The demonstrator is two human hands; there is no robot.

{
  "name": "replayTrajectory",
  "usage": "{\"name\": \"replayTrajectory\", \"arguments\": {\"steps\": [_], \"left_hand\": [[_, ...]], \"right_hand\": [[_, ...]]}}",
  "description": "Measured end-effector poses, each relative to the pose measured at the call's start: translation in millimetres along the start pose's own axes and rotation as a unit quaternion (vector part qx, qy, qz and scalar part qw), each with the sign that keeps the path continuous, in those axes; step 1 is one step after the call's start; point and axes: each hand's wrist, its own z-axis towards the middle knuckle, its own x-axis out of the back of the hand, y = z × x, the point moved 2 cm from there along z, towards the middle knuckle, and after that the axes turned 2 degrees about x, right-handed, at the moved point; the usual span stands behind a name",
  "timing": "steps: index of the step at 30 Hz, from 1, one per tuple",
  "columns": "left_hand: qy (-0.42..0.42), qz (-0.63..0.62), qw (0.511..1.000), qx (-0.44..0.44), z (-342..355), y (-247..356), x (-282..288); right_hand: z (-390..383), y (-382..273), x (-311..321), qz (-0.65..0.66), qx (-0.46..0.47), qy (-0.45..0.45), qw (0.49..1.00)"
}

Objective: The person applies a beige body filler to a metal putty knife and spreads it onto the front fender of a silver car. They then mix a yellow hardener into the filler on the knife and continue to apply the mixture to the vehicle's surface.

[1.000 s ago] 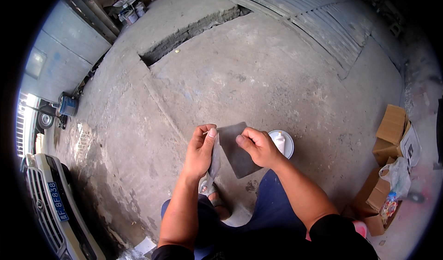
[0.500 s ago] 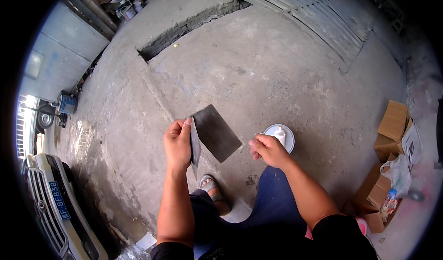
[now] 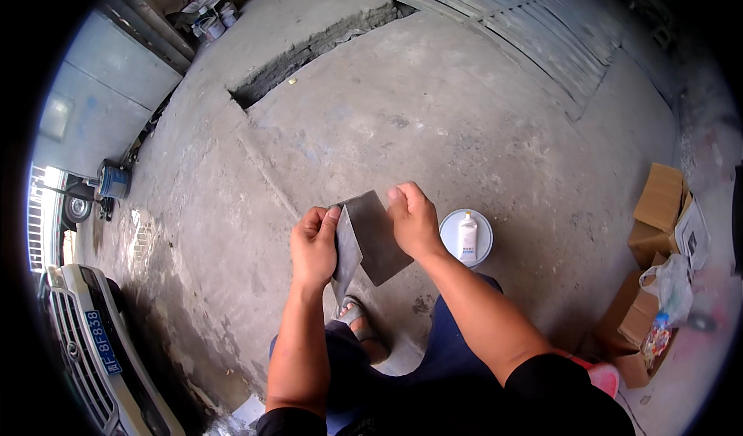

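While left hand (image 3: 313, 252) grips grey sheet (image 3: 376, 239), contact at right hand (image 3: 415, 223) unclear.

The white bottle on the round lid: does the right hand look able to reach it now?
Probably yes: the white bottle is on the round lid, just right of the right hand, with nothing visible covering it. That hand is at the dark sheet, though, and may need to leave it first.

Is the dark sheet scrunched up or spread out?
Spread out: the dark sheet shows a broad face with straight edges. Whether it joins the lighter grey piece at the left hand, I can't tell.
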Motion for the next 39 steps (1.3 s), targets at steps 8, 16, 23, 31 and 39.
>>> {"name": "replayTrajectory", "arguments": {"steps": [8,16,23,31,39], "left_hand": [[0.036,-0.029,0.999,0.0,5.3,-1.3,8.4],[0.17,-0.144,0.975,-0.006,25.1,8.7,63.2],[0.139,-0.045,0.989,-0.011,23.8,6.4,44.2],[0.05,0.035,0.997,-0.035,18.4,-6.8,18.0],[0.045,0.058,0.997,-0.023,15.1,-16.5,19.6]], "right_hand": [[-20.7,11.1,-8.0,0.105,-0.028,-0.243,0.964],[-78.7,47.3,49.1,0.208,-0.195,-0.29,0.914],[-46.2,205.7,131.0,-0.16,-0.193,-0.031,0.967],[-19.2,206.2,107.2,-0.402,-0.285,-0.093,0.865],[-66.0,258.6,207.9,-0.367,-0.344,0.118,0.856]]}}
